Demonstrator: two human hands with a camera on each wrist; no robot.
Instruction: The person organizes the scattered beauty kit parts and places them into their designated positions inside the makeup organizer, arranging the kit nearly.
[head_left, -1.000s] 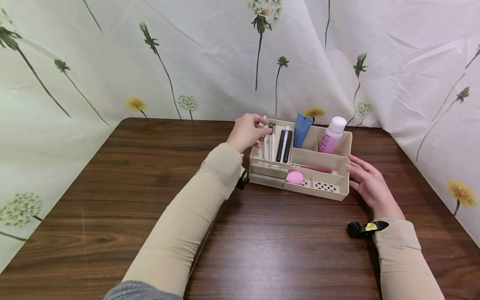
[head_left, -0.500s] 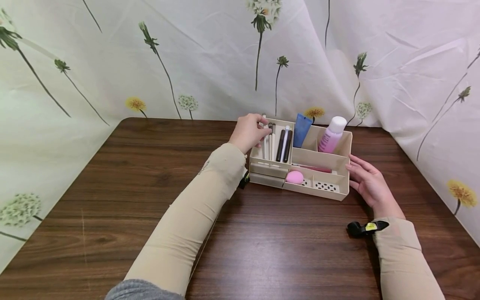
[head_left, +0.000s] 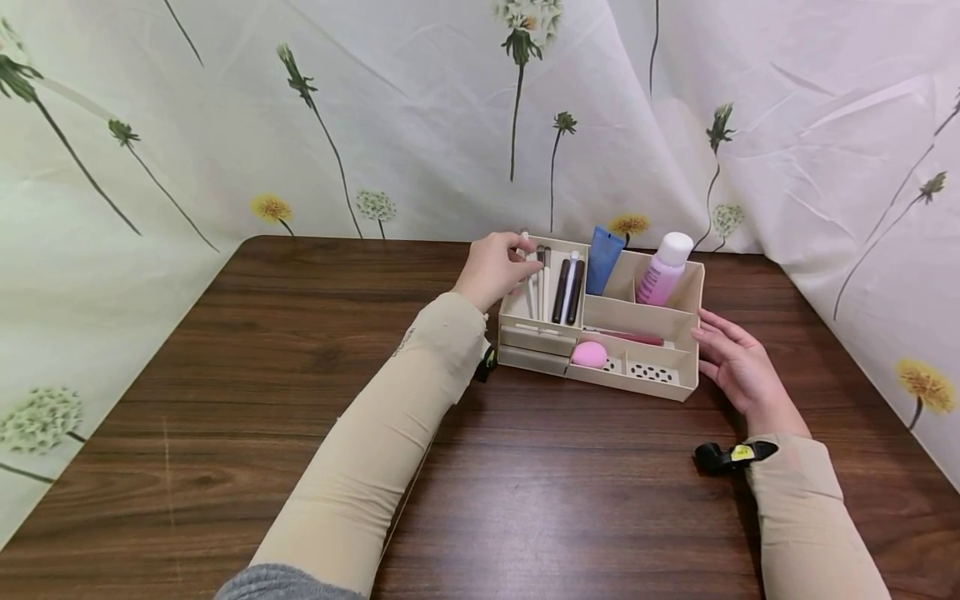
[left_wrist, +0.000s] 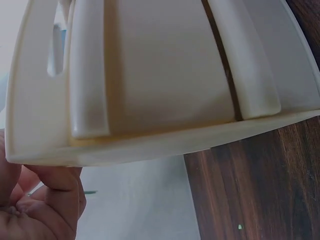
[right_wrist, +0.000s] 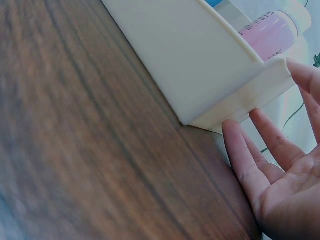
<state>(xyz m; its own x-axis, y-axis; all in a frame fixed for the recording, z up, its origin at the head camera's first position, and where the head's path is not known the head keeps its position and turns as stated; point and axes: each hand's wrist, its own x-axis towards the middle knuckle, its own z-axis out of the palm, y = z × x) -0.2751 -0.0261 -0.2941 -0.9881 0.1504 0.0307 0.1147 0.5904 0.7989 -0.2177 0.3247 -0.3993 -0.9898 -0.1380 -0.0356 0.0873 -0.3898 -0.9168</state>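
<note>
A cream desktop organizer (head_left: 645, 321) stands on the table with several slim makeup brushes (head_left: 545, 292) in its upper left compartment. My left hand (head_left: 491, 268) is at that compartment's left edge, thumb and fingers pinching a white-handled brush (head_left: 530, 298) that leans there; the grip itself is partly hidden. In the left wrist view only some curled fingers (left_wrist: 55, 195) show below the organizer's drawer side. At the organizer's right wall my right hand (head_left: 742, 375) rests its fingertips, the fingers mostly straight, as the right wrist view also shows.
Also in the organizer are a blue tube (head_left: 603, 260), a pink bottle with a white cap (head_left: 663, 271), a red stick (head_left: 633, 337) and a pink sponge (head_left: 589, 355). The dark wooden table (head_left: 300, 358) ends at a flower-printed cloth (head_left: 420, 125) behind.
My left hand has shifted slightly, and the pinched brush's upper end has moved a little left. The right hand and the organizer stay in place.
</note>
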